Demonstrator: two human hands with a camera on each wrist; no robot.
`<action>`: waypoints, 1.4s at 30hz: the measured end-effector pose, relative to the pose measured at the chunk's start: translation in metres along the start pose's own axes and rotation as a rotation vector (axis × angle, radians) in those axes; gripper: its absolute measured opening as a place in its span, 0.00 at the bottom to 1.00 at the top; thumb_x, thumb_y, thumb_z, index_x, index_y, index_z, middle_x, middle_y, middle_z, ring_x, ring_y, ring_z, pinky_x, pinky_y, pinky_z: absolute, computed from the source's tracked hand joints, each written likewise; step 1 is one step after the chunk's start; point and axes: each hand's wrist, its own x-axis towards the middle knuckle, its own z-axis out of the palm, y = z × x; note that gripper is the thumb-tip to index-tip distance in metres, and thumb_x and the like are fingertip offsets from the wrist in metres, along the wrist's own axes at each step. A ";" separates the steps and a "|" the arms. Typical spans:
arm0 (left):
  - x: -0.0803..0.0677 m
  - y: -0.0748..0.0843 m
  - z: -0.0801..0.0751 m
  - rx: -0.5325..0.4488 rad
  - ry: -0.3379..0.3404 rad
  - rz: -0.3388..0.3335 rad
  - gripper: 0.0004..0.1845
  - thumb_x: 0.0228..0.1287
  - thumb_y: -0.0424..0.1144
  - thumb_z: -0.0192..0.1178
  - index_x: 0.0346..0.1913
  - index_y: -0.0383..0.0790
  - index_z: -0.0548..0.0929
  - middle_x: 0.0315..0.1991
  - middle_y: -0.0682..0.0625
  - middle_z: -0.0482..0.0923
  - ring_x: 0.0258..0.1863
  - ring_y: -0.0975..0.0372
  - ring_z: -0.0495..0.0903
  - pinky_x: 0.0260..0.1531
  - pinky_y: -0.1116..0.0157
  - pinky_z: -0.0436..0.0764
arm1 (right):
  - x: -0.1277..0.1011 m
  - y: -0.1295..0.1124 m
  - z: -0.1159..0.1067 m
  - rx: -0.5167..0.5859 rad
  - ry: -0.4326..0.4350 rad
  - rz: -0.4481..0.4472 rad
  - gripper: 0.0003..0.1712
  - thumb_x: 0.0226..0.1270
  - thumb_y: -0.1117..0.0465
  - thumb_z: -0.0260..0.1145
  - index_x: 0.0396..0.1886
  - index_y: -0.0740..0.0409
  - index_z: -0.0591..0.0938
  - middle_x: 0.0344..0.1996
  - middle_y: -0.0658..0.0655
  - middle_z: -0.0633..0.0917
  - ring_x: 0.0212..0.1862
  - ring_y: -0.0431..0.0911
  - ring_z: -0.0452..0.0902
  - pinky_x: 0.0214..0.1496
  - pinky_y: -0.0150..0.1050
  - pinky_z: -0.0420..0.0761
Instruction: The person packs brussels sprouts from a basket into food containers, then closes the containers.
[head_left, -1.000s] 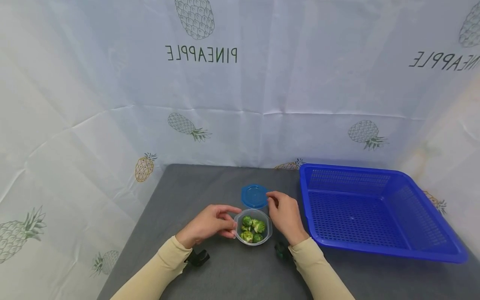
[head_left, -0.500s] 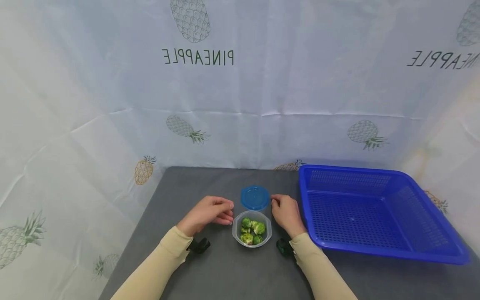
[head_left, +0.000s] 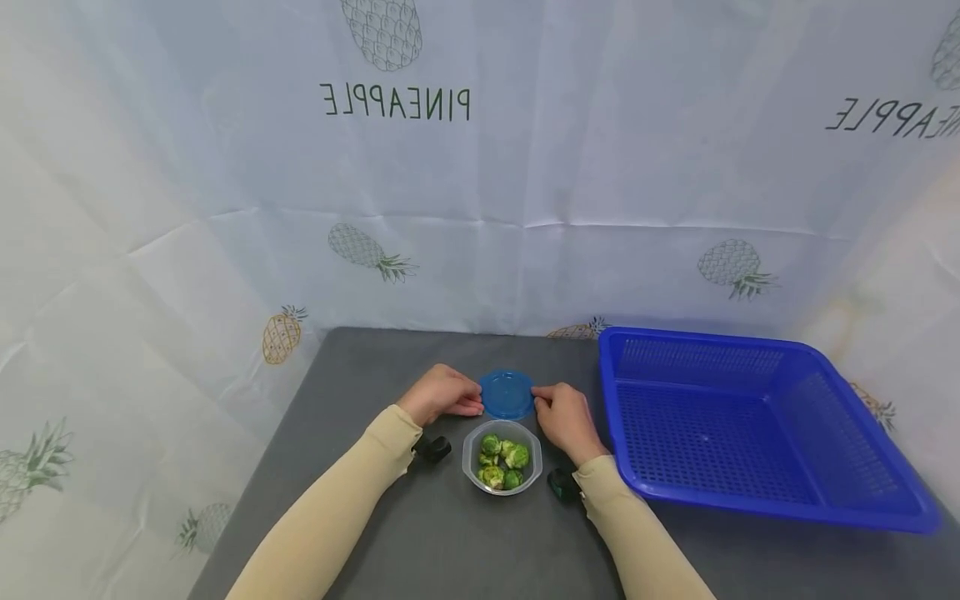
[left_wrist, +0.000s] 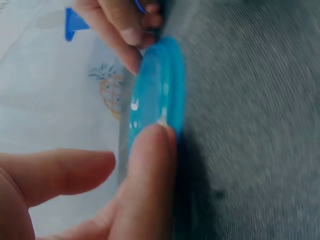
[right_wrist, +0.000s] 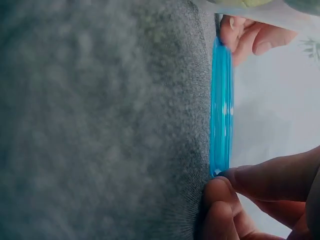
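A round blue plastic lid lies flat at or just over the cloth, behind a clear tub. My left hand pinches its left edge; the thumb shows large at the rim in the left wrist view, with one finger held off it. At the opposite edge my right hand pinches the rim between thumb and curled fingers. Several Brussels sprouts sit inside the uncovered tub, nearer the body than the lid. Neither hand touches the tub.
A big blue plastic basket stands close to the right forearm. Dark grey cloth covers the table. Behind and to the left hangs a white pineapple-print curtain.
My left hand has left the tub's side and moved forward and right to the lid. My right hand drew slightly off the lid, then came back to its right edge.
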 end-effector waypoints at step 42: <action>-0.119 -0.014 -0.001 -0.014 0.089 0.259 0.19 0.72 0.39 0.73 0.60 0.33 0.90 0.61 0.39 0.88 0.54 0.54 0.93 0.64 0.51 0.88 | -0.095 -0.040 -0.053 0.380 0.168 -0.189 0.09 0.72 0.64 0.76 0.45 0.45 0.94 0.44 0.43 0.92 0.44 0.36 0.91 0.49 0.31 0.91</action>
